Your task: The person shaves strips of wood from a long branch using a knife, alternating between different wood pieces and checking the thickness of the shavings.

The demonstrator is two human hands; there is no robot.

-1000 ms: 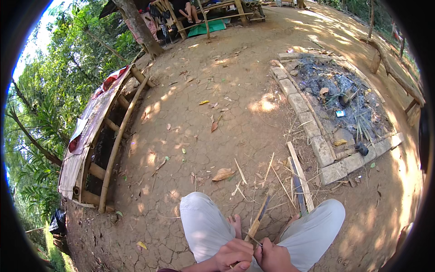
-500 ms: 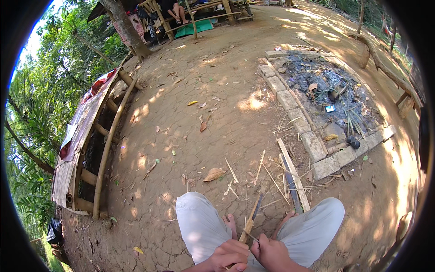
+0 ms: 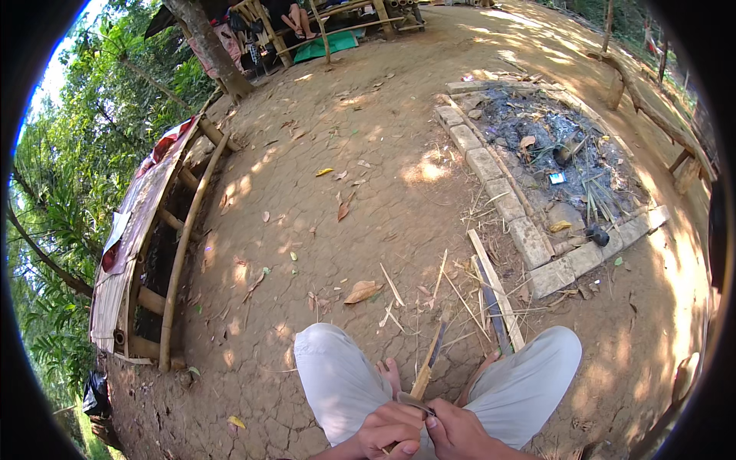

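Between my bent knees, my left hand is wrapped around the near end of a split bamboo strip. The strip points away from me, pale on one side and dark on the other. My right hand is closed beside it on a knife, its thumb along the near end of the blade. The blade lies across the bamboo just beyond my left hand, and its handle is hidden in my fist. Both hands almost touch.
Longer bamboo slats and thin shavings lie ahead on cracked earth. To the right, a brick-edged fire pit holds ash and litter. A low bamboo bench stands left. Far back, a person's legs show under a shelter.
The knife blade has swung to lie more across the bamboo, its tip now pointing up and left. My right hand has shifted slightly; my left hand keeps its grip.
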